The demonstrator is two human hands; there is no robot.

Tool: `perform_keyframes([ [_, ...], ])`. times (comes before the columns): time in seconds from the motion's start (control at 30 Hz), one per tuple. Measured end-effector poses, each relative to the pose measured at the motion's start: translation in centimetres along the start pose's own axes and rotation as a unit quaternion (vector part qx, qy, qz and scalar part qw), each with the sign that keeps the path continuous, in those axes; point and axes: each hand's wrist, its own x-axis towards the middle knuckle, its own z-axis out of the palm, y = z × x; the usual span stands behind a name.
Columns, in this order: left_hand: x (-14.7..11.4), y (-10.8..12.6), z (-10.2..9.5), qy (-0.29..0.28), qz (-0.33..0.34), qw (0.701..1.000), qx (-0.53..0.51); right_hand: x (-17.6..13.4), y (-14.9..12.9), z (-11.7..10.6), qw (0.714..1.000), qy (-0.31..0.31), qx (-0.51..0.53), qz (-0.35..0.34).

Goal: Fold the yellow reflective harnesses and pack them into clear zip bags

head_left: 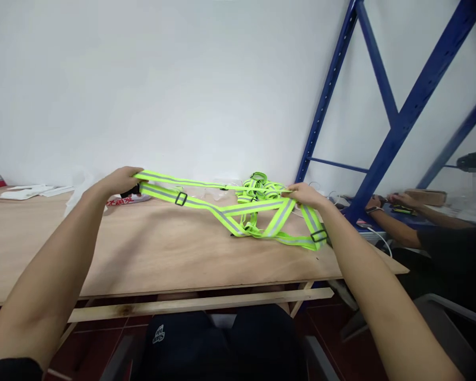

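Stretched between my two hands above the wooden table is a neon yellow-green reflective vest made of straps, with grey stripes and black slider buckles. My left hand is closed around its left end, where a black piece shows under the fingers. Closed on the straps at the right is my right hand; a loop with a buckle hangs below it. Behind the straps, a heap of similar neon straps lies on the table, partly covered by the held one.
White sheets and clear plastic lie along the back of the wooden table, beside a red-and-white package. A blue metal rack stands at the right. Beyond it, another person's hands are near a brown object.
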Motion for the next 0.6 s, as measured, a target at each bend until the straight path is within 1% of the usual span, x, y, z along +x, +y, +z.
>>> perform_keyframes([
  [0.07, 0.2, 0.8, -1.3, 0.086, 0.003, 0.996, 0.017, 1.1, -0.7, -0.8, 0.993, 0.114, -0.003, -0.028],
  [0.1, 0.1, 1.2, -2.1, 0.138, 0.009, 0.990, 0.020, 1.6, -1.0, -1.4, 0.982, 0.183, 0.001, -0.052],
  [0.13, -0.1, 1.6, -2.8, 0.188, 0.018, 0.982, 0.022, 2.0, -1.3, -2.0, 0.969, 0.236, 0.002, -0.079],
  [0.17, -0.4, 2.0, -3.6, 0.232, 0.023, 0.972, 0.024, 2.2, -1.5, -2.6, 0.956, 0.275, -0.006, -0.100],
  [0.2, -0.8, 2.3, -4.3, 0.262, 0.025, 0.964, 0.028, 2.4, -1.7, -3.1, 0.946, 0.303, -0.020, -0.116],
  [0.23, -1.2, 2.5, -4.9, 0.282, 0.022, 0.959, 0.035, 2.4, -1.9, -3.5, 0.941, 0.313, -0.038, -0.122],
  [0.33, -2.3, 2.8, -5.8, 0.301, 0.002, 0.951, 0.064, 2.0, -2.1, -3.4, 0.943, 0.302, -0.094, -0.105],
  [0.4, -2.4, 2.5, -5.7, 0.295, -0.014, 0.952, 0.081, 1.9, -2.0, -2.5, 0.950, 0.278, -0.113, -0.086],
  [0.43, -2.2, 2.3, -5.5, 0.284, -0.024, 0.955, 0.088, 2.0, -1.9, -1.9, 0.957, 0.256, -0.109, -0.078],
  [0.47, -1.8, 2.1, -5.1, 0.263, -0.033, 0.959, 0.095, 2.1, -1.8, -1.2, 0.966, 0.229, -0.095, -0.069],
  [0.53, -0.6, 1.6, -4.0, 0.199, -0.046, 0.972, 0.114, 2.3, -1.6, 0.2, 0.982, 0.170, -0.050, -0.057],
  [0.6, 0.8, 1.2, -2.5, 0.133, -0.049, 0.981, 0.132, 2.3, -1.5, 1.4, 0.990, 0.133, -0.011, -0.053],
])
